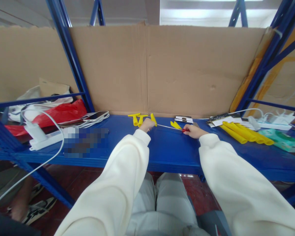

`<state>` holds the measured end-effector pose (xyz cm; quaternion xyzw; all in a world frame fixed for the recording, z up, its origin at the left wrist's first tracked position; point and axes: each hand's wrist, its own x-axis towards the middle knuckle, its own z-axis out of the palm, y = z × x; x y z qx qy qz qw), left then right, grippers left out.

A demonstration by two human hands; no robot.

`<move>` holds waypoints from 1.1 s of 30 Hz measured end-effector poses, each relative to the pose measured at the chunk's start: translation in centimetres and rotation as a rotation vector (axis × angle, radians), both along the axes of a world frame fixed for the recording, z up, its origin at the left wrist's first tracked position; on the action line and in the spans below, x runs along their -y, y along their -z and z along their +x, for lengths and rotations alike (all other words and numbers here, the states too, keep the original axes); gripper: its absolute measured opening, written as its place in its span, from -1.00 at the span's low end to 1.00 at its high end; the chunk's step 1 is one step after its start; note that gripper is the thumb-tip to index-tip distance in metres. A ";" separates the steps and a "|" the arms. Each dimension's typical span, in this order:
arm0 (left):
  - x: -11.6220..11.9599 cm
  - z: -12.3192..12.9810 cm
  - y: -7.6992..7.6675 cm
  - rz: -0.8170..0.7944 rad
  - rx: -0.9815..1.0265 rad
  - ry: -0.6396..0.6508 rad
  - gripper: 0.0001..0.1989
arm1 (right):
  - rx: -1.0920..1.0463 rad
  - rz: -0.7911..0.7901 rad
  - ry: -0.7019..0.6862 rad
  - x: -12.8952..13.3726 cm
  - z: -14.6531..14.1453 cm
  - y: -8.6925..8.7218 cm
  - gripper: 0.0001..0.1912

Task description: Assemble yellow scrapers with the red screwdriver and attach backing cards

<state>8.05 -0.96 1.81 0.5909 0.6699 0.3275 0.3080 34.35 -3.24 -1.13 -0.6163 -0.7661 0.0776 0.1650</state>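
Near the middle of the blue shelf, my left hand point(147, 125) is closed around a yellow T-shaped plastic piece point(153, 118). My right hand point(194, 131) grips the red handle of a screwdriver point(169, 127). Its long thin metal shaft points left and its tip meets the yellow piece at my left hand; whether it sits inside is too small to tell. Two more yellow T-shaped pieces point(135, 120) lie just left of my left hand. Small yellow parts point(175, 125) rest beyond the screwdriver shaft, near black-and-white flat items point(184, 119).
Several yellow tubes point(245, 132) lie to the right, beside a green packet point(282, 139) and a white power strip point(276, 124). On the left are a phone point(98, 115), a red bag point(64, 113) and another power strip point(45, 141) with a trailing cable. Cardboard point(186, 72) walls the back.
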 end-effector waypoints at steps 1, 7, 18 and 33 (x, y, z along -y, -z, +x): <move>0.0 0.0 0.0 -0.003 -0.005 -0.003 -0.76 | 0.002 0.000 0.005 0.0 0.0 0.0 -0.90; -0.4 0.0 0.3 0.003 0.004 0.000 -0.82 | 0.027 0.002 0.016 0.0 0.0 0.0 -0.94; -0.4 0.1 0.3 -0.010 -0.090 0.006 -0.93 | 0.067 -0.015 0.028 0.3 -0.4 -0.3 -0.94; -0.6 0.0 0.6 0.005 -0.114 0.017 -0.90 | 0.058 0.016 -0.037 0.2 -0.1 -0.3 -0.92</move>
